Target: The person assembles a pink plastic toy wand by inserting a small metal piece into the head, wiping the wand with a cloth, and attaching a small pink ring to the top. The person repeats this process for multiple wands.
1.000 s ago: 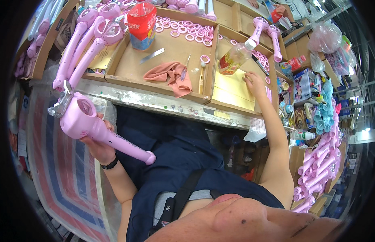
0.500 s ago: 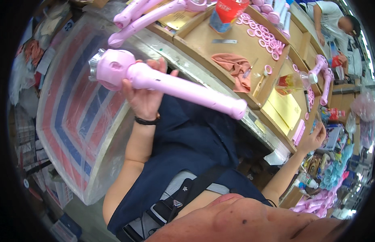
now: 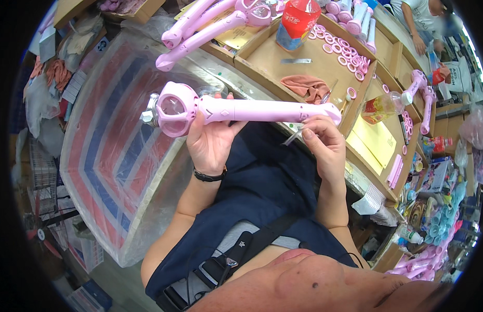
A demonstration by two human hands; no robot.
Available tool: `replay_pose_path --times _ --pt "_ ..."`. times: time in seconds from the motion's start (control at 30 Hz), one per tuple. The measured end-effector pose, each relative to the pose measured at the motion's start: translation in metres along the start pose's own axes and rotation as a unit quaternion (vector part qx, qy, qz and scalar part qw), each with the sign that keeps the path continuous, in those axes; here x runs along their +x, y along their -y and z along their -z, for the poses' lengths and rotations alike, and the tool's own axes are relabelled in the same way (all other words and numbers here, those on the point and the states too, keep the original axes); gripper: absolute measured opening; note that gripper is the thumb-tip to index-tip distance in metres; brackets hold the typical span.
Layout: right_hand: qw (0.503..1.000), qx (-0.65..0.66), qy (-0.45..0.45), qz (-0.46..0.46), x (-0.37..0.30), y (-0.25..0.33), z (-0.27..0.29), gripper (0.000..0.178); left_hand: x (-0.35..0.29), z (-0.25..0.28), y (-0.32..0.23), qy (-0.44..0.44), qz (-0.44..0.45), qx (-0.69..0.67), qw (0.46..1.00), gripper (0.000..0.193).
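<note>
A pink toy wand (image 3: pixel 257 111) lies nearly level in front of me, its round openwork head at the left with a shiny silver piece (image 3: pixel 150 111) on the end. My left hand (image 3: pixel 211 148) is closed round the wand just below the head, palm up. Small dark marks and a diamond shape show on its handle. Close under the handle's right end, my right hand (image 3: pixel 327 143) pinches a thin, greyish, see-through strip (image 3: pixel 292 137). Whether those fingers also touch the handle I cannot tell.
On the bench stands a cardboard tray (image 3: pixel 262 62) with pink rings (image 3: pixel 350 56), an orange cloth (image 3: pixel 306 87) and a red-labelled bottle (image 3: pixel 297 23). More pink wands (image 3: pixel 205 39) lie at its far left. A plastic-wrapped striped bundle (image 3: pixel 109 140) is at my left. Another person (image 3: pixel 418 21) works at far right.
My right hand has come from the tray's right side to the wand's handle end, now bringing the thin strip. The wand has turned from slanting to nearly level and shifted right.
</note>
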State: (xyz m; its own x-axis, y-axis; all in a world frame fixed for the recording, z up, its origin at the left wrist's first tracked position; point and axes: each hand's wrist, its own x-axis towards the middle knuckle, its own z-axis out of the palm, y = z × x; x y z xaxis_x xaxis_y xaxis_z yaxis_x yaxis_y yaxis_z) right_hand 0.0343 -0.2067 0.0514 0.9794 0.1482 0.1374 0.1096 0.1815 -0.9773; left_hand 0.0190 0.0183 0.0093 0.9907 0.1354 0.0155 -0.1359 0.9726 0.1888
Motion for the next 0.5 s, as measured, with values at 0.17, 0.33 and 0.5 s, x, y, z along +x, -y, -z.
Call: replay_pose_path --times 0.17,0.33,0.5 --pt "0.998 0.029 -0.023 -0.051 -0.001 0.007 0.002 0.007 -0.002 0.005 0.004 0.009 -0.003 0.006 1.000 0.035" --pt "0.995 0.000 -0.050 -0.092 0.004 0.006 -0.004 0.009 -0.008 0.004 0.010 0.010 0.001 0.031 0.999 0.036" --pt "0.993 -0.017 -0.063 -0.099 0.012 0.003 -0.014 0.010 -0.014 0.000 0.014 0.035 -0.019 0.080 0.996 0.038"
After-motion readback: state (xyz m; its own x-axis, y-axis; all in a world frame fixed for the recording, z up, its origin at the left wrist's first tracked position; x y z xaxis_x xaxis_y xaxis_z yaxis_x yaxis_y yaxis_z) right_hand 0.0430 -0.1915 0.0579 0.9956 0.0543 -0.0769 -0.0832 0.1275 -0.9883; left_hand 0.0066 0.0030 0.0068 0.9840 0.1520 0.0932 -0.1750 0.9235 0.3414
